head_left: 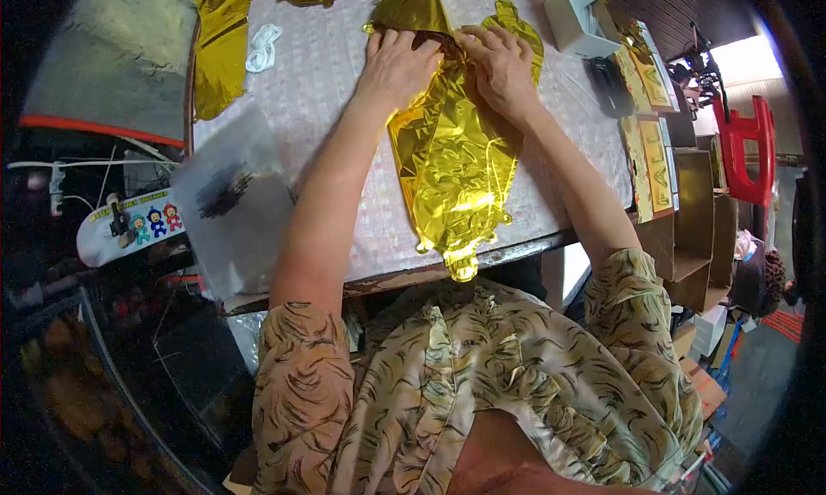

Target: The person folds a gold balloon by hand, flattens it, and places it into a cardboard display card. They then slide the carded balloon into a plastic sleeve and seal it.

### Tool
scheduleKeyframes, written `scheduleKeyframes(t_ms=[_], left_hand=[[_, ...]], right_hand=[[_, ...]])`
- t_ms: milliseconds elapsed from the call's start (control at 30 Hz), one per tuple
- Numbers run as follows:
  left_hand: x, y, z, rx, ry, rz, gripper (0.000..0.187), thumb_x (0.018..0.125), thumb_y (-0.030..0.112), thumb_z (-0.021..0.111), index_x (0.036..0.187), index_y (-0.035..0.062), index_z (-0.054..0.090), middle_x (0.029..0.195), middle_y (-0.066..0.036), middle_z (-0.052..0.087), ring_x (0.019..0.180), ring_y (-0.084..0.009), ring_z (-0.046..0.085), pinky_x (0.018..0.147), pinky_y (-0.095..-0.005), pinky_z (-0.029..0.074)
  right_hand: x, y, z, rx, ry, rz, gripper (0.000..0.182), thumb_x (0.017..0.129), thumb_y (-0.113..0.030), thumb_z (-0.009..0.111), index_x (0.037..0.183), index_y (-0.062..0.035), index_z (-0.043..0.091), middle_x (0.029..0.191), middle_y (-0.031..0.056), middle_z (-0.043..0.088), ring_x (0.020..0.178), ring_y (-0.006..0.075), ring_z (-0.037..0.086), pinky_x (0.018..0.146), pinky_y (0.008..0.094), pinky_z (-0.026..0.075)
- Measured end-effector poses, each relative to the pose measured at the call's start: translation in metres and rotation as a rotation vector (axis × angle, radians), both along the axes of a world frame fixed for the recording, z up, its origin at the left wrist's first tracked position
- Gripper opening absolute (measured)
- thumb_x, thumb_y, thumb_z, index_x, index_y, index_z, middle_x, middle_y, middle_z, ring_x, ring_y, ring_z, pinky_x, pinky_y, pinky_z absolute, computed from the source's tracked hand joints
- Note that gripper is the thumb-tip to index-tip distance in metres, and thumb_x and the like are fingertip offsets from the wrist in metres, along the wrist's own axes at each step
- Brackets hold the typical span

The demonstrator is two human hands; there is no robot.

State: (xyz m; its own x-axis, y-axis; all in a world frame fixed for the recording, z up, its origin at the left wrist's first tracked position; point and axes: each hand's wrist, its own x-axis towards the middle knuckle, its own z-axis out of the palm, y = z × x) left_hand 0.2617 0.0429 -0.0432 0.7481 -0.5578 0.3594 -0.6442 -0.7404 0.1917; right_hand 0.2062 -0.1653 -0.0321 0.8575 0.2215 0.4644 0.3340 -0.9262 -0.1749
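A shiny gold foil balloon [465,163], flat and crinkled, lies on the table with its narrow tabbed end hanging just over the near edge. Its far part is folded up near my hands. My left hand [397,69] grips the foil at the fold, fingers bent and fingertips partly hidden against it. Close beside it, my right hand [502,71] holds the same foil with curled fingers, its thumb side toward the left hand. A further strip of gold foil shows behind the right hand.
The table has a pale patterned cover [310,116]. More gold foil [219,56] and a white cord bundle [263,47] lie left, near a clear plastic bag [237,202]. At right are a white box [585,21], a black object [609,86] and printed packages [656,163].
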Motion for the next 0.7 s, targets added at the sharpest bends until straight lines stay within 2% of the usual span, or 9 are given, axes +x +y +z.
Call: scheduleKeyframes(t_ms=[67,133,467,567,633,700], left_hand=[[0.001,0.000,-0.002,-0.007,-0.023,-0.006,0.039,0.105,0.041,0.050,0.133,0.0192,0.067,0.118,-0.016,0.062,0.120,-0.0343,0.052,0.113,-0.0508,0.033],[0.002,0.000,-0.003,-0.029,0.029,-0.001,0.037,0.102,0.041,0.053,0.128,0.0200,0.069,0.129,-0.015,0.061,0.130,-0.0340,0.049,0.117,-0.0563,0.028],[-0.001,0.000,0.004,0.000,0.115,0.020,0.036,0.102,0.043,0.053,0.123,0.0198,0.072,0.125,-0.017,0.065,0.129,-0.0352,0.051,0.115,-0.0555,0.030],[0.000,-0.002,0.008,0.020,0.158,0.038,0.036,0.102,0.042,0.053,0.122,0.0186,0.072,0.127,-0.015,0.065,0.129,-0.0352,0.052,0.114,-0.0564,0.031],[0.000,-0.002,0.014,0.013,0.295,0.016,0.036,0.103,0.041,0.052,0.125,0.0181,0.070,0.135,-0.012,0.063,0.130,-0.0339,0.052,0.114,-0.0578,0.031],[0.000,-0.002,0.012,-0.006,0.234,0.008,0.037,0.103,0.041,0.051,0.128,0.0180,0.068,0.138,-0.011,0.062,0.132,-0.0325,0.052,0.114,-0.0585,0.030]], right_hand=[[-0.001,0.002,0.000,-0.026,-0.011,0.000,0.050,0.090,-0.006,0.057,0.138,-0.0212,0.064,0.142,0.0031,0.059,0.136,0.0334,0.049,0.113,0.0557,0.030],[-0.001,0.003,-0.004,-0.078,-0.013,-0.022,0.050,0.090,-0.009,0.060,0.138,-0.0209,0.063,0.147,0.0041,0.056,0.138,0.0338,0.046,0.113,0.0574,0.029],[-0.007,0.010,-0.002,-0.225,-0.073,-0.043,0.047,0.091,-0.020,0.068,0.138,-0.0226,0.065,0.151,0.0015,0.054,0.141,0.0318,0.044,0.115,0.0582,0.027],[-0.006,0.009,-0.003,-0.237,-0.058,-0.053,0.045,0.093,-0.023,0.067,0.137,-0.0237,0.065,0.152,0.0003,0.054,0.142,0.0302,0.044,0.115,0.0582,0.027],[-0.006,0.008,-0.004,-0.260,-0.070,-0.043,0.042,0.094,-0.026,0.066,0.137,-0.0235,0.066,0.151,0.0006,0.054,0.143,0.0298,0.044,0.116,0.0586,0.027],[-0.005,0.010,-0.005,-0.263,-0.055,-0.054,0.041,0.095,-0.026,0.064,0.136,-0.0230,0.066,0.151,0.0007,0.054,0.144,0.0297,0.043,0.116,0.0590,0.027]])
